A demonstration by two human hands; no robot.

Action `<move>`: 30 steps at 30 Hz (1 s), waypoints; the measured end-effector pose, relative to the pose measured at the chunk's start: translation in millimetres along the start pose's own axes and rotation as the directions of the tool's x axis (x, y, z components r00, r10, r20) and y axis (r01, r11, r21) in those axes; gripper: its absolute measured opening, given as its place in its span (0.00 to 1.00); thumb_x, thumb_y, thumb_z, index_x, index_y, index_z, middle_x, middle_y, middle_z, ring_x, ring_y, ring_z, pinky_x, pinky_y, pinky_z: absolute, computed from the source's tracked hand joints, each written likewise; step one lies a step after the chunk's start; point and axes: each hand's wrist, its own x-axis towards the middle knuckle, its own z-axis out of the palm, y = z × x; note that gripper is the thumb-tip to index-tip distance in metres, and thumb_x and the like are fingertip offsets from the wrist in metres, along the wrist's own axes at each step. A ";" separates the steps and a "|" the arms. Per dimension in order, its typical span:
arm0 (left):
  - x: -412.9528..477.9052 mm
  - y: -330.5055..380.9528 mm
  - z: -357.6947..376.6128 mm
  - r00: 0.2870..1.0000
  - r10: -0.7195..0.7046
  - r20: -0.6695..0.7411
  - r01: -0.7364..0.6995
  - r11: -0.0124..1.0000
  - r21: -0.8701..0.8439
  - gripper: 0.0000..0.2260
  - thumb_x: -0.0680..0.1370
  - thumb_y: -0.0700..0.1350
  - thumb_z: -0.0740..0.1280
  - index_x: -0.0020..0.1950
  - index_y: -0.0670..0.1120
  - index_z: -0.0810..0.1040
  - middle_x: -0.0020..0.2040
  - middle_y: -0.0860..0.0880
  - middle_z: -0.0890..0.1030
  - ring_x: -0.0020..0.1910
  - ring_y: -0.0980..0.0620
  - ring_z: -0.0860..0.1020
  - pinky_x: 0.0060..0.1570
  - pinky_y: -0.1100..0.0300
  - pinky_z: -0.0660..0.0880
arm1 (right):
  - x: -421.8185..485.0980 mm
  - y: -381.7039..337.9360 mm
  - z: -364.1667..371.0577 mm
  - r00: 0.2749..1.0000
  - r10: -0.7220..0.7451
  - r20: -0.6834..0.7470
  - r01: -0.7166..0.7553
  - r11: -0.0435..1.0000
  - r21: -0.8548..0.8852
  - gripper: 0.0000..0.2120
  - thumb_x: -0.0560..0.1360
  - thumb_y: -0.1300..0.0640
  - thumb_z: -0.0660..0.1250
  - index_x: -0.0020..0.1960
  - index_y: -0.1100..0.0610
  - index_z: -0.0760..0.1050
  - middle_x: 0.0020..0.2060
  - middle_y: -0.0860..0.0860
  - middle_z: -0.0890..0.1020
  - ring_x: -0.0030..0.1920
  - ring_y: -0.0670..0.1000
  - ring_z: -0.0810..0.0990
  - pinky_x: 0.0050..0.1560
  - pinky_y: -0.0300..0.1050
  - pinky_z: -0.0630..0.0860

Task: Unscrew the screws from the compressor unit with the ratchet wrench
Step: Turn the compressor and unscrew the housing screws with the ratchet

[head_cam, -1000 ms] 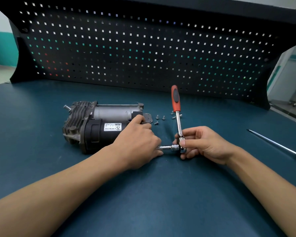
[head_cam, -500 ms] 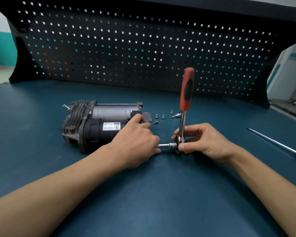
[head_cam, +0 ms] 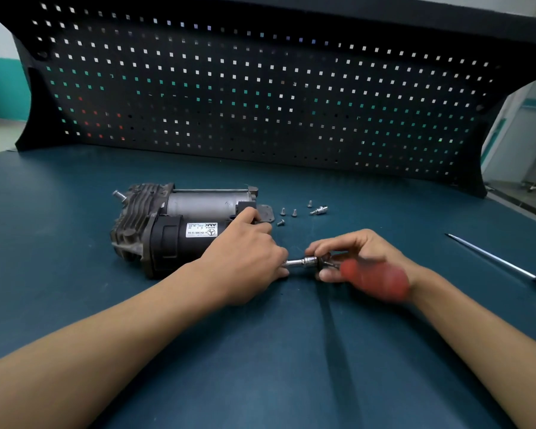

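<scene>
Four loose screws (head_cam: 282, 211) | left hand (head_cam: 245, 258) grips grey-black compressor unit (head_cam: 174, 239) | right hand (head_cam: 362, 246) pinches ratchet wrench (head_cam: 372, 278)

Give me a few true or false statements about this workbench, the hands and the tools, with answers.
1. The left hand holds the compressor unit. True.
2. The red handle of the ratchet wrench points straight up. False: it points toward the camera, blurred.
3. Loose screws lie on the table beyond the hands. True.
4. The screwdriver lies left of the compressor unit. False: it lies far to its right.
5. The right hand pinches the ratchet wrench at its head. True.
</scene>
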 end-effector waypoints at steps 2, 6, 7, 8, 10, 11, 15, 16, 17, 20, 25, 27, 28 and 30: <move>0.6 -0.2 0.3 1.000 -0.006 0.001 0.006 1.000 0.006 0.14 0.83 0.60 0.54 0.41 0.55 0.67 0.40 0.51 0.83 0.46 0.48 0.75 0.57 0.50 0.63 | -0.5 -2.5 0.8 1.000 0.013 0.012 -0.013 1.000 -0.002 0.11 0.66 0.61 0.79 0.48 0.53 0.86 0.43 0.54 0.87 0.41 0.50 0.84 0.39 0.40 0.78; 0.9 0.1 -1.0 1.000 -0.021 0.003 0.021 1.000 -0.002 0.16 0.82 0.60 0.55 0.40 0.55 0.71 0.39 0.51 0.82 0.45 0.49 0.75 0.56 0.51 0.62 | 0.6 -5.2 2.3 0.998 0.061 0.001 -0.061 0.998 0.001 0.17 0.67 0.53 0.76 0.52 0.60 0.82 0.41 0.54 0.86 0.37 0.55 0.85 0.35 0.39 0.78; 1.1 0.5 -1.3 1.000 -0.025 0.001 0.025 1.000 -0.002 0.16 0.82 0.60 0.55 0.40 0.54 0.71 0.39 0.51 0.82 0.45 0.49 0.75 0.56 0.51 0.61 | 1.0 -5.7 3.1 0.997 0.073 -0.011 -0.073 0.997 0.023 0.16 0.67 0.51 0.75 0.51 0.59 0.82 0.43 0.56 0.86 0.36 0.55 0.85 0.33 0.39 0.78; 1.4 1.0 -1.5 1.000 -0.030 -0.001 0.030 1.000 -0.001 0.16 0.82 0.60 0.55 0.39 0.54 0.70 0.38 0.51 0.82 0.45 0.49 0.75 0.56 0.51 0.62 | 1.4 -6.4 4.7 0.996 0.091 -0.026 -0.090 0.995 0.046 0.15 0.67 0.49 0.74 0.49 0.57 0.83 0.45 0.58 0.86 0.34 0.56 0.85 0.32 0.38 0.78; 1.8 2.3 -1.5 0.999 -0.037 0.000 0.037 0.999 -0.001 0.17 0.82 0.60 0.54 0.39 0.53 0.69 0.38 0.51 0.82 0.45 0.49 0.74 0.57 0.51 0.62 | 4.1 -5.8 7.9 0.990 0.130 -0.055 -0.125 0.989 0.076 0.15 0.66 0.44 0.73 0.44 0.54 0.83 0.44 0.59 0.86 0.30 0.56 0.83 0.27 0.38 0.76; 2.0 2.9 -1.4 0.999 -0.039 0.003 0.039 0.999 -0.003 0.17 0.82 0.60 0.54 0.38 0.53 0.69 0.38 0.52 0.82 0.44 0.49 0.74 0.57 0.50 0.62 | 6.2 -4.5 9.1 0.985 0.154 -0.072 -0.148 0.985 0.086 0.16 0.67 0.42 0.72 0.43 0.55 0.83 0.40 0.60 0.85 0.27 0.55 0.82 0.25 0.38 0.74; 2.0 3.2 -2.8 0.999 -0.045 -0.002 0.044 0.999 -0.029 0.17 0.82 0.60 0.53 0.39 0.53 0.69 0.38 0.52 0.81 0.44 0.49 0.75 0.58 0.50 0.63 | 11.5 -0.6 7.0 0.964 0.239 -0.114 -0.232 0.970 0.075 0.16 0.80 0.49 0.65 0.40 0.60 0.78 0.32 0.59 0.81 0.23 0.53 0.79 0.22 0.38 0.71; 2.1 2.9 -3.3 0.999 -0.049 -0.003 0.049 0.998 -0.038 0.17 0.82 0.60 0.53 0.39 0.53 0.69 0.37 0.52 0.81 0.44 0.49 0.75 0.58 0.50 0.63 | 11.3 -0.8 5.3 0.960 0.263 -0.100 -0.256 0.964 0.072 0.16 0.81 0.52 0.64 0.39 0.61 0.77 0.32 0.60 0.81 0.23 0.53 0.79 0.22 0.38 0.71; 2.2 2.4 -3.5 0.999 -0.054 -0.003 0.054 0.998 -0.044 0.17 0.82 0.60 0.53 0.39 0.53 0.70 0.37 0.52 0.81 0.44 0.49 0.76 0.58 0.50 0.63 | 10.8 -1.1 3.6 0.957 0.278 -0.084 -0.272 0.959 0.073 0.16 0.81 0.53 0.64 0.39 0.62 0.76 0.32 0.60 0.82 0.24 0.53 0.79 0.22 0.38 0.71; 1.8 1.8 -2.8 0.999 -0.050 0.000 0.050 0.998 -0.041 0.17 0.82 0.60 0.54 0.40 0.53 0.69 0.38 0.52 0.81 0.45 0.49 0.76 0.58 0.50 0.63 | 9.7 -0.7 0.6 0.961 0.271 -0.050 -0.266 0.960 0.083 0.13 0.80 0.55 0.65 0.42 0.64 0.76 0.33 0.59 0.82 0.26 0.54 0.81 0.24 0.37 0.72; 0.2 2.8 -2.1 0.999 -0.030 0.027 0.031 0.999 -0.015 0.17 0.82 0.61 0.54 0.42 0.53 0.74 0.40 0.52 0.82 0.46 0.50 0.75 0.60 0.49 0.62 | 8.1 -2.4 1.5 0.974 0.223 -0.031 -0.221 0.973 0.072 0.16 0.66 0.54 0.79 0.46 0.64 0.80 0.34 0.57 0.81 0.31 0.54 0.83 0.27 0.38 0.76; -0.4 2.7 -1.8 0.999 -0.028 0.030 0.028 1.000 -0.009 0.18 0.82 0.62 0.54 0.44 0.53 0.76 0.41 0.52 0.82 0.47 0.50 0.75 0.60 0.50 0.62 | 7.4 -1.3 0.7 0.979 0.203 -0.024 -0.201 0.977 0.066 0.13 0.66 0.56 0.78 0.46 0.63 0.82 0.35 0.56 0.82 0.32 0.54 0.83 0.29 0.39 0.77; -0.7 2.6 -1.9 0.999 -0.026 0.026 0.026 1.000 -0.009 0.18 0.82 0.62 0.55 0.45 0.53 0.76 0.41 0.52 0.83 0.47 0.49 0.75 0.59 0.50 0.62 | 6.7 -1.1 0.2 0.981 0.194 -0.021 -0.192 0.978 0.079 0.11 0.66 0.56 0.76 0.45 0.61 0.83 0.36 0.56 0.83 0.33 0.54 0.84 0.29 0.39 0.78; -1.2 2.4 -2.3 1.000 -0.020 0.019 0.020 1.000 -0.009 0.17 0.82 0.62 0.55 0.44 0.53 0.75 0.41 0.52 0.83 0.47 0.49 0.75 0.58 0.50 0.60 | 5.0 -1.1 -0.3 0.985 0.175 -0.003 -0.174 0.979 0.108 0.10 0.66 0.57 0.77 0.47 0.57 0.85 0.42 0.57 0.86 0.35 0.54 0.84 0.31 0.40 0.79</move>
